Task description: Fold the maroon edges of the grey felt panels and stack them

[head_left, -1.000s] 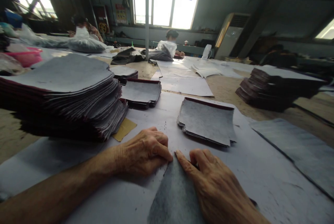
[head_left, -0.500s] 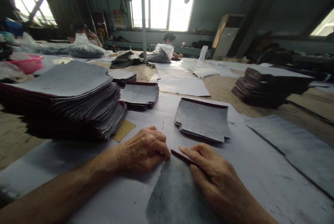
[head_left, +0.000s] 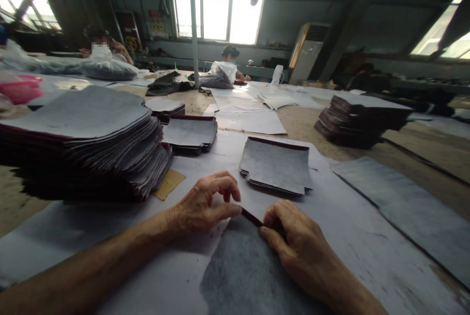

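Observation:
A grey-backed panel (head_left: 242, 266), leather-like with a narrow dark red folded edge, lies in front of me on white sheeting. My left hand (head_left: 209, 202) is at the panel's far corner, its thumb tip touching the end of the fold and its fingers raised apart from the thumb. Farther along the same edge, my right hand (head_left: 293, 236) pinches the fold between thumb and curled fingers. Just beyond my hands lies a small pile of similar panels (head_left: 275, 163) with a dark red folded edge. The panel's near end runs out of view.
A tall stack of panels (head_left: 81, 114) stands at left, with a lower pile (head_left: 191, 131) behind it. Another stack (head_left: 360, 119) stands at right, near a long grey strip (head_left: 400, 207). A tan scrap (head_left: 169, 183) lies by my left wrist. Two people sit across the table.
My left hand has opened from a pinch at the corner, its fingers lifting away from the thumb. My right fingers have curled in from an extended position and now grip the folded edge.

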Motion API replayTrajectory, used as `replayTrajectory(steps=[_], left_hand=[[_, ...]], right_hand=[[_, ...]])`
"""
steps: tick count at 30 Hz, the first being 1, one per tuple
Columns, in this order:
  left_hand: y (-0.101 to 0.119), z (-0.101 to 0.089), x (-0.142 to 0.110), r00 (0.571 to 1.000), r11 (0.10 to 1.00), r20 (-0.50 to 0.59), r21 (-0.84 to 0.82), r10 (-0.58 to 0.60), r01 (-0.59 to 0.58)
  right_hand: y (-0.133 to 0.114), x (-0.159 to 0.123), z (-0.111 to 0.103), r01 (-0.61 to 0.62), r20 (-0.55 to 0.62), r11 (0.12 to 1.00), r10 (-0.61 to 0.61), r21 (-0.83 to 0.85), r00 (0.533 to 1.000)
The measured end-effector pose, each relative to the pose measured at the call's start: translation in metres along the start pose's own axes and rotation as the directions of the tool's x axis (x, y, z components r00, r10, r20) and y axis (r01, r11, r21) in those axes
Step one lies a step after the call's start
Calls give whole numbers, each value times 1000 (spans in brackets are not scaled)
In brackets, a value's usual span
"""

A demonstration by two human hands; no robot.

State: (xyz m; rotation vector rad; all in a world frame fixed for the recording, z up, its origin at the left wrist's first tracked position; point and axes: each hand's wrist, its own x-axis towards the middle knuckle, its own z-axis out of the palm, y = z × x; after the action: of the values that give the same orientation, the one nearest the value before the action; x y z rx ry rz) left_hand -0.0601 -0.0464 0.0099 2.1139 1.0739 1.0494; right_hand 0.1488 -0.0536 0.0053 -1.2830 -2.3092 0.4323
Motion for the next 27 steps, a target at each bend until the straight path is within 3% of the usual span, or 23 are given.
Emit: replayTrajectory(steps=[3,7,10,12,15,17,19,23,27], left_hand=[[0,8,2,996,997,27,14,-80,80],[1,14,4,989,989,140,143,-49,29],[3,10,5,988,979,99,180,-118,99],[1,4,6,972,964,50,150,-229,219],[-5,-7,7,934,931,12,82,-357,355],[-10,-12,7,928,926,12,64,-372,371],[-13,-15,7,930,928,14,63,-368,366],[-14,-15,7,923,922,21,61,-385,383],[-13,-14,7,907,907,22,37,-420,419]], right_hand=[[0,-1,0,-40,3,998,40,48,999],[-2,1,-3,-65,24,984,62,163,998],[0,5,-15,-170,176,947,125,273,976],[4,7,-24,-347,285,854,247,387,926],[13,8,-34,-576,354,578,458,579,815],[19,8,-36,-627,381,411,535,662,754],[23,8,-36,-640,413,317,552,700,725],[24,9,-37,-634,428,278,541,721,724],[22,8,-40,-627,399,313,554,713,731]])
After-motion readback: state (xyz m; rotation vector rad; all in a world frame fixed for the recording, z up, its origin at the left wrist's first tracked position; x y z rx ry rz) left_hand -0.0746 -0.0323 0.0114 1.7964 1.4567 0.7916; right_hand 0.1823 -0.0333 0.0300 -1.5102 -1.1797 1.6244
